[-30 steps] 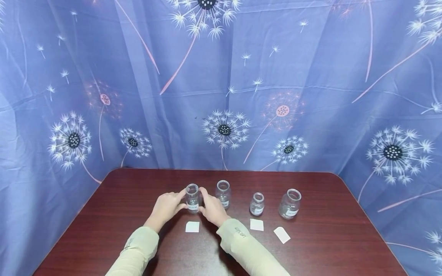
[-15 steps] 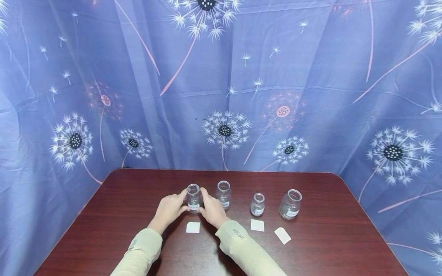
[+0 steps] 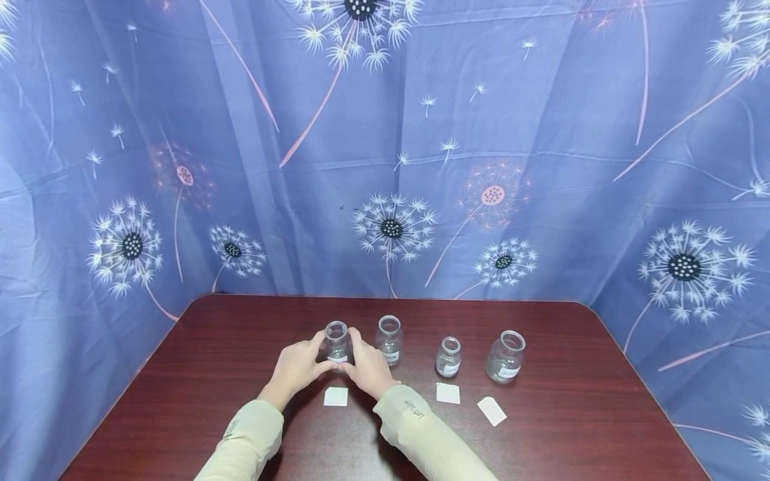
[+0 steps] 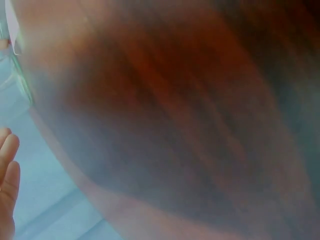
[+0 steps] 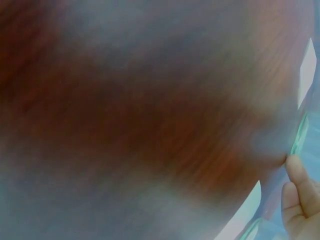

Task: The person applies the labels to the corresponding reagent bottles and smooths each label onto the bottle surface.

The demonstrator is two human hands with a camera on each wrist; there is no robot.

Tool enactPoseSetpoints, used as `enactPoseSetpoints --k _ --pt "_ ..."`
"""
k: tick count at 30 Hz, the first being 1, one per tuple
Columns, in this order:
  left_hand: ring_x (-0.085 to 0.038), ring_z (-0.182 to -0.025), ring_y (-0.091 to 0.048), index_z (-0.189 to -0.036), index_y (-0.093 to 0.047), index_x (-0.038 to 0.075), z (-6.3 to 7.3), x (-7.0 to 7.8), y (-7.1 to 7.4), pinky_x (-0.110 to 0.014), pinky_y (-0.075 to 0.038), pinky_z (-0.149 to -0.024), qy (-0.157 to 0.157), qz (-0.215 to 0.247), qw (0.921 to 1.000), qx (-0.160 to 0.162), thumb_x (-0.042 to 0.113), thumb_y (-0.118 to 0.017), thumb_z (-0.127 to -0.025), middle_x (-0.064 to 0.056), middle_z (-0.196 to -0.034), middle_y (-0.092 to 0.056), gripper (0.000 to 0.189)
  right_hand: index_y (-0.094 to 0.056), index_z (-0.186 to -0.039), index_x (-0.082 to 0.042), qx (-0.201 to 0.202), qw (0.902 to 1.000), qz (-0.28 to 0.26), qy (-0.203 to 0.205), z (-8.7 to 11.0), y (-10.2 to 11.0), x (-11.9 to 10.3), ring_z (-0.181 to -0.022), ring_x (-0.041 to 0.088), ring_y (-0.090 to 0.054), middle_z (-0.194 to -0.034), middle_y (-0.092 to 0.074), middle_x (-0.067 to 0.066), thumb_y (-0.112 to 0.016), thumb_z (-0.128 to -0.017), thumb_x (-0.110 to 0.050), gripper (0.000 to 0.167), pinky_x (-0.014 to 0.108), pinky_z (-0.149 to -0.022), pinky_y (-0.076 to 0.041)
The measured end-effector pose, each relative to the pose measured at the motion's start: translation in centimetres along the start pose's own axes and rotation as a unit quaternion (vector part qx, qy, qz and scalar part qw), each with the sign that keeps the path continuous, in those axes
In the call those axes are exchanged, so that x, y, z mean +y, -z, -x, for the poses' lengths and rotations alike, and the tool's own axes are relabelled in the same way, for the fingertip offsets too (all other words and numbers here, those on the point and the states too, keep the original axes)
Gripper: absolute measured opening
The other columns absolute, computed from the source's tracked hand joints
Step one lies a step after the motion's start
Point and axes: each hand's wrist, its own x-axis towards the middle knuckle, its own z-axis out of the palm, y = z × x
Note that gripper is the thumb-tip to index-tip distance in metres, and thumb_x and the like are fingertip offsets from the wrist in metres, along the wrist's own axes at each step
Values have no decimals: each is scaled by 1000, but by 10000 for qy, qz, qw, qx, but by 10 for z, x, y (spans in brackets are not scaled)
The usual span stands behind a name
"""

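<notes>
In the head view a small clear glass jar (image 3: pixel 337 332) with a white label stands upright on the dark red-brown table. My left hand (image 3: pixel 296 369) holds it from the left and my right hand (image 3: pixel 370 366) from the right. Both thumbs lie at the jar's front, over part of the label, while the index fingers reach along its sides. Only the fingers of the left hand (image 4: pixel 7 175) show at the edge of the left wrist view. The right hand (image 5: pixel 302 200) appears at the right edge of its wrist view, its fingertip by a glass edge.
To the right stand a taller glass jar (image 3: pixel 390 337), a small jar (image 3: pixel 448 357) and a wide jar (image 3: pixel 506 356), all labelled. White cards (image 3: pixel 335 397), (image 3: pixel 448 393) and a tilted card (image 3: pixel 492 411) lie in front. A blue dandelion-print curtain (image 3: pixel 445 200) hangs behind the table.
The thumbs have moved in across the label and now cover more of it. The jar stays nearly in place between the hands. The other jars and cards have not moved.
</notes>
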Motion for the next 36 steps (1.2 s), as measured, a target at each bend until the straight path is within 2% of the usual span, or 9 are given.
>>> enactPoseSetpoints --k 6,12,16,19,21,23,27,32,36 --pt "-18 -58 -62 -115 -54 20 1 -4 2 -32 -45 -50 143 353 9992 82 47 -67 -65 6 -77 -69 59 -31 -126 -9 -213 9988 -443 -73 0 1 4 -67 20 -63 -83 -66 10 -66 -77 -27 63 28 -55 -45" --pt "-17 -57 -62 -112 -56 22 -2 -7 2 -31 -45 -48 45 269 9995 168 46 -66 -64 6 -73 -69 55 -29 -130 -10 -572 9945 -861 -159 -1 5 6 -52 11 -53 -67 -62 7 -59 -83 -27 59 22 -48 -38" --pt "-18 -57 -61 -115 -55 23 -4 -9 2 -31 -44 -48 79 234 9996 120 46 -66 -64 6 -74 -69 57 -29 -131 -9 -612 9925 -1052 -119 -1 8 6 -61 11 -58 -84 -66 11 -59 -83 -26 60 22 -55 -42" --pt "-18 -61 -62 -124 -49 23 -3 -10 2 -32 -45 -50 232 326 9991 -134 46 -65 -68 6 -80 -69 63 -29 -132 -8 -675 9876 -1416 -87 2 14 5 -64 8 -59 -102 -63 16 -61 -81 -23 61 21 -61 -44" --pt "-17 -65 -63 -131 -41 21 -2 -10 2 -32 -45 -52 350 446 9979 -328 48 -64 -70 5 -86 -69 70 -28 -132 -7 -779 9819 -1725 -38 7 21 5 -61 6 -58 -108 -60 20 -61 -81 -23 63 20 -62 -45" --pt "-16 -67 -63 -135 -33 19 0 -12 3 -33 -46 -55 461 561 9962 -473 49 -63 -72 3 -91 -69 76 -28 -132 -7 -858 9763 -1985 62 13 32 7 -64 7 -59 -111 -58 22 -61 -82 -24 63 22 -65 -47" --pt "-19 -72 -63 -137 -29 18 3 -21 8 -37 -47 -60 622 658 9947 -478 50 -63 -72 1 -97 -67 80 -31 -132 -7 -935 9656 -2410 269 32 62 16 -72 15 -62 -112 -57 22 -61 -82 -24 60 27 -69 -50" --pt "-26 -87 -62 -132 -40 15 6 -41 20 -43 -47 -68 775 547 9942 -499 46 -61 -76 -5 -104 -65 68 -41 -123 -1 -725 9589 -2709 429 57 119 29 -72 11 -60 -107 -59 20 -61 -81 -12 48 26 -67 -50" --pt "-31 -98 -57 -118 -55 10 9 -58 32 -48 -45 -78 720 214 9962 -445 41 -59 -79 -11 -108 -62 50 -52 -110 2 -336 9652 -2570 358 72 161 49 -73 6 -58 -100 -62 19 -61 -79 -5 33 24 -64 -50"
